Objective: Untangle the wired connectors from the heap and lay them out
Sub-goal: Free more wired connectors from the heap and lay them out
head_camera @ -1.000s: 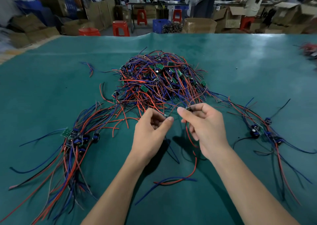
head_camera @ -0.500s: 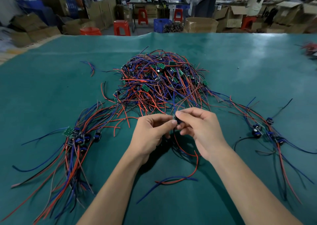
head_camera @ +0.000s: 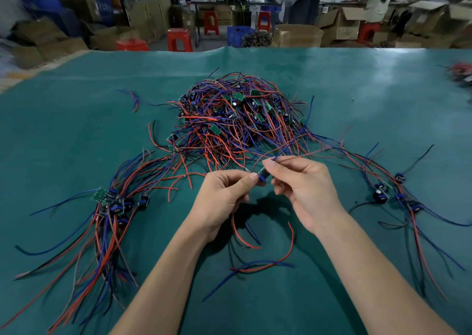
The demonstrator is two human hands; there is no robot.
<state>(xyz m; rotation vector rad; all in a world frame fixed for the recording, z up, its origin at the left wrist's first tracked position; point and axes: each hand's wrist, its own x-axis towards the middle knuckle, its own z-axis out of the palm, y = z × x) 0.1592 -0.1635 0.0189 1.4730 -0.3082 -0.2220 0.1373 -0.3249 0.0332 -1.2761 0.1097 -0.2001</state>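
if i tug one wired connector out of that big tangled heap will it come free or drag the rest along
Probably drags others: the tangled heap of red, blue and black wires is densely interlaced. The wires look thin and floppy; those hanging below the left hand and right hand droop in loose curves. The small blue connector pinched between them looks light.

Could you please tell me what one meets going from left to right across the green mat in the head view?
Laid-out bundle of wired connectors → left hand → small connector pinched between both hands → right hand → second laid-out group.
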